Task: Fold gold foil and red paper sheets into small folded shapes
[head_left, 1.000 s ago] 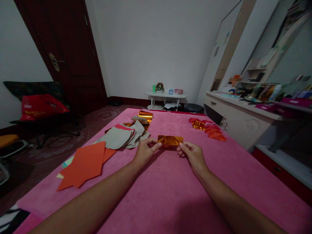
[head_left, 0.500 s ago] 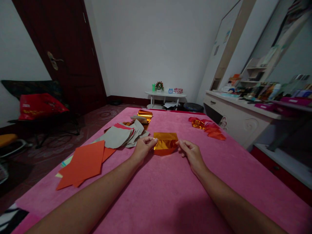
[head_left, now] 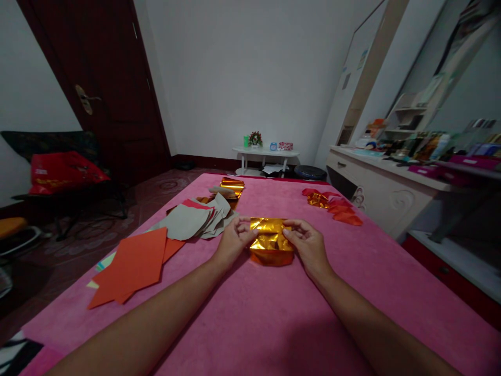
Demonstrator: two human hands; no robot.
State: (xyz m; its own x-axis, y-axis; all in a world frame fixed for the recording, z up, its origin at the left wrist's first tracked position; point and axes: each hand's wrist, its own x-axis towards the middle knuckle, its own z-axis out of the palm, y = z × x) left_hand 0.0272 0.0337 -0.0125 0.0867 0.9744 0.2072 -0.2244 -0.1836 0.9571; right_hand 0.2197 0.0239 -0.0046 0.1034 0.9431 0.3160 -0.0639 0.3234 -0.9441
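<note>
A folded piece of shiny gold foil paper (head_left: 271,243), with an orange strip showing along its near edge, is held between my two hands over the pink cloth (head_left: 250,313). My left hand (head_left: 236,240) pinches its left edge between thumb and fingers. On the opposite edge, my right hand (head_left: 309,243) grips it with the thumb on the near face and fingers behind. Left of my left hand lies a pile of cut grey paper pieces (head_left: 188,219), with a red strip on top. Orange paper sheets (head_left: 133,261) lie nearer to me.
A gold foil roll (head_left: 233,185) lies behind the grey pile. Red, orange and gold folded pieces (head_left: 332,206) sit at the far right of the cloth. Beyond stand a small white table (head_left: 266,152) and, to the right, a cluttered dresser (head_left: 383,172).
The gold foil paper has come nearer and tilted, so more of its shiny face shows. My right hand has shifted its grip further onto the right edge, its thumb now on the face.
</note>
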